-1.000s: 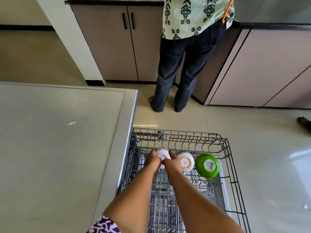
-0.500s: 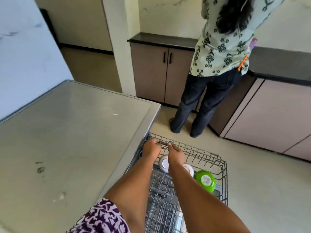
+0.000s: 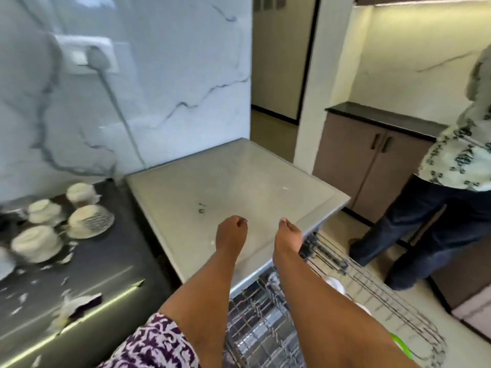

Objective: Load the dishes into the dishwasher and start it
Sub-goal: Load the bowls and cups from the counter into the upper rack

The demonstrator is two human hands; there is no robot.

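From the head camera, both arms reached out over the dishwasher's steel top (image 3: 239,181). The left hand (image 3: 230,232) and right hand (image 3: 288,235) hung just above it, each with fingers curled loosely under and grasping nothing, so each grip was released. Below and to the right, the wire rack (image 3: 372,296) stood pulled out over the floor, and in it lay a white bowl (image 3: 335,284) and, nearer the frame's lower edge, a green bowl (image 3: 402,343); the forearm hid much of the rack's load. To the left, on the dark tabletop (image 3: 106,261), more dishes waited: several white cups (image 3: 36,243) turned upside down and a patterned dish (image 3: 90,220) among them, all blurred. White scraps and a torn wrapper (image 3: 77,306) littered that surface near its front edge. A second person (image 3: 451,181) stood at the far counter, turned away. I judged that loading was only partly done, with the hands between pieces. The next move would likely call for a reach left to the nearest cup, gripping it round the body and carrying it across to a free spot in the rack.
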